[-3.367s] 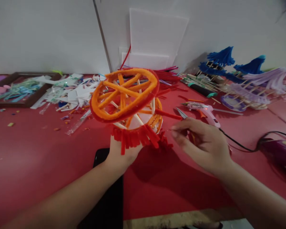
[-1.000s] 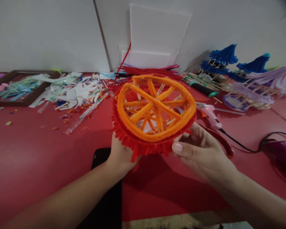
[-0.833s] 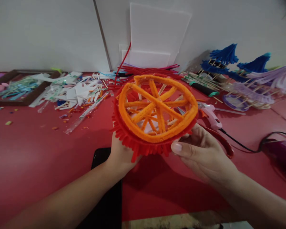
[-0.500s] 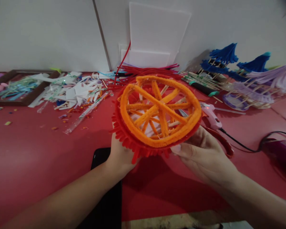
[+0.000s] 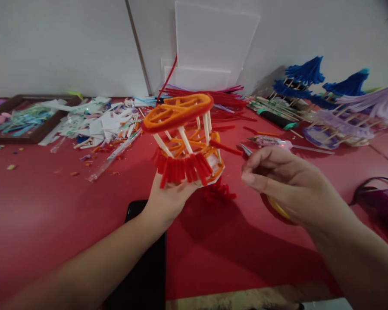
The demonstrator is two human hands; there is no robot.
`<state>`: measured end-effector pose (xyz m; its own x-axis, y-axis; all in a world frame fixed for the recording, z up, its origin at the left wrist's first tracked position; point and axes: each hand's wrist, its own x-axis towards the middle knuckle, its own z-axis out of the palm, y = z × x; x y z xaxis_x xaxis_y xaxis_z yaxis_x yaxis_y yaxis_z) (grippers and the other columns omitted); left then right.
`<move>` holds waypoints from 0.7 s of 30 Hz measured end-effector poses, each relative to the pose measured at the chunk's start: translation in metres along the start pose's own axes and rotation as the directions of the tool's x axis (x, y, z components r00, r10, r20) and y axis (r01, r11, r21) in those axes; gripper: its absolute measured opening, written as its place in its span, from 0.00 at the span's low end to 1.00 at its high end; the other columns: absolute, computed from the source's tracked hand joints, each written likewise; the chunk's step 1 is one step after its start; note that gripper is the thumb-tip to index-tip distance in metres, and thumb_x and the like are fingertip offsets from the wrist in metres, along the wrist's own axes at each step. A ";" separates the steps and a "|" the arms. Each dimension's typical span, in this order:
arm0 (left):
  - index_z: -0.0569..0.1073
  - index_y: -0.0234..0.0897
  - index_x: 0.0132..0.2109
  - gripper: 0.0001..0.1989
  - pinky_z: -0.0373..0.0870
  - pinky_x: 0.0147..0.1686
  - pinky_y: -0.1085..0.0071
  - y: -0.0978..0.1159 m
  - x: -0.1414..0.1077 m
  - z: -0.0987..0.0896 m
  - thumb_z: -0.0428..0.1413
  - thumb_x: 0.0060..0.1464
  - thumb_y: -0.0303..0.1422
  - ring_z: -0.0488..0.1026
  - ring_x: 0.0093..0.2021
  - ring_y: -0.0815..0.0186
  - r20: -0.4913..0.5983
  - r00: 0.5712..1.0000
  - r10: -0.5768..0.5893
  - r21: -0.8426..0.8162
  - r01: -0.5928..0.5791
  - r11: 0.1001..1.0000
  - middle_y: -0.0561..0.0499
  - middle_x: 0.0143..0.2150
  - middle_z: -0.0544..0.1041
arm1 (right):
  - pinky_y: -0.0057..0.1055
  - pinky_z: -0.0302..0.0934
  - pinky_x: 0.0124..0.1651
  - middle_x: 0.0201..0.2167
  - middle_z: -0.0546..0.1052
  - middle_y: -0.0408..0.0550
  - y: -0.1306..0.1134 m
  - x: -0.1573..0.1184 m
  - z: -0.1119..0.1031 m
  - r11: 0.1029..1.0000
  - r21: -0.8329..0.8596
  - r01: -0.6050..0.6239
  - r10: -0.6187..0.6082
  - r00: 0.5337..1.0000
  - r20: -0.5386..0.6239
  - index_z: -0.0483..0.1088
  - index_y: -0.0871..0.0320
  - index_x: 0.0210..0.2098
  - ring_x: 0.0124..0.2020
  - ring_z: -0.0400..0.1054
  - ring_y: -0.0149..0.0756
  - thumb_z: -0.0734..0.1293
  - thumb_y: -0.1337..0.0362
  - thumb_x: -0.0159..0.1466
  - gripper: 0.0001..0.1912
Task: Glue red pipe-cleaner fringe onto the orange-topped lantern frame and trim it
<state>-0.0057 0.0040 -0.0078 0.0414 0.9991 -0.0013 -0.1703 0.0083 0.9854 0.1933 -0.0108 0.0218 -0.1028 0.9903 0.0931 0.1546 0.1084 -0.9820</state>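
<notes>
My left hand (image 5: pixel 170 198) is closed round the lower part of a model carousel-like frame (image 5: pixel 187 140), its fingers mostly hidden behind it. The frame has an orange spoked ring (image 5: pixel 178 113) on top, pale sticks, and a fringe of short red pieces (image 5: pixel 184 168) below. One red piece (image 5: pixel 226 147) sticks out at its right side. My right hand (image 5: pixel 245 171) is apart from the frame, to its right, thumb and fingers drawn together; anything between the fingertips is too small to tell. A pile of short red pieces (image 5: pixel 218 193) lies under the frame.
A pink glue gun (image 5: pixel 274 142) and pliers (image 5: pixel 245 149) lie beyond my right hand. Blue (image 5: pixel 305 73) and lilac (image 5: pixel 358 112) models stand back right. White scraps (image 5: pixel 100 122) and a brown tray (image 5: pixel 35 137) are left. A black phone-like object (image 5: pixel 139 267) lies near my left forearm.
The frame has been tipped more upright and shifted left, showing its sticks and red fringe from the side. My right hand has let go of it and moved right.
</notes>
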 end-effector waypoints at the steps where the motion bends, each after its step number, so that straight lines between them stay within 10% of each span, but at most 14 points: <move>1: 0.75 0.41 0.35 0.11 0.76 0.44 0.59 -0.001 0.001 0.000 0.65 0.40 0.35 0.78 0.42 0.56 0.036 0.999 0.003 -0.004 -0.003 1.000 0.50 0.35 0.81 | 0.24 0.61 0.31 0.29 0.73 0.40 0.002 0.002 -0.006 0.976 -0.214 0.032 -0.028 0.999 0.025 0.70 0.51 0.32 0.29 0.66 0.28 0.71 0.60 0.55 0.06; 4: 0.75 0.41 0.35 0.12 0.74 0.47 0.59 -0.003 0.000 -0.003 0.66 0.39 0.33 0.77 0.43 0.57 0.054 0.997 0.055 0.073 -0.059 0.996 0.51 0.34 0.81 | 0.28 0.61 0.30 0.30 0.77 0.45 0.009 0.005 -0.016 0.792 -0.603 0.092 0.044 0.977 0.207 0.73 0.55 0.35 0.29 0.68 0.32 0.66 0.60 0.60 0.07; 9: 0.73 0.42 0.31 0.10 0.73 0.47 0.59 -0.006 -0.001 -0.007 0.65 0.38 0.31 0.76 0.43 0.57 -0.012 0.996 0.091 0.172 -0.087 0.981 0.54 0.28 0.78 | 0.32 0.63 0.39 0.36 0.78 0.47 0.018 0.006 -0.008 0.649 -0.687 0.326 -0.012 0.908 0.420 0.73 0.55 0.40 0.35 0.71 0.34 0.62 0.71 0.62 0.11; 21: 0.72 0.43 0.31 0.12 0.77 0.39 0.59 0.009 0.004 0.001 0.64 0.37 0.26 0.77 0.36 0.59 0.066 0.994 0.084 0.258 -0.098 0.961 0.57 0.27 0.75 | 0.28 0.66 0.34 0.31 0.78 0.45 0.010 0.000 0.002 0.661 -0.656 0.365 -0.343 0.924 0.169 0.70 0.55 0.35 0.31 0.73 0.31 0.64 0.70 0.61 0.05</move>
<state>-0.0059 0.0085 0.0009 0.0916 0.9915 0.0925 0.0860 -0.1004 0.9912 0.1927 -0.0099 0.0121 -0.3137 0.8636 0.3948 0.7089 0.4896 -0.5077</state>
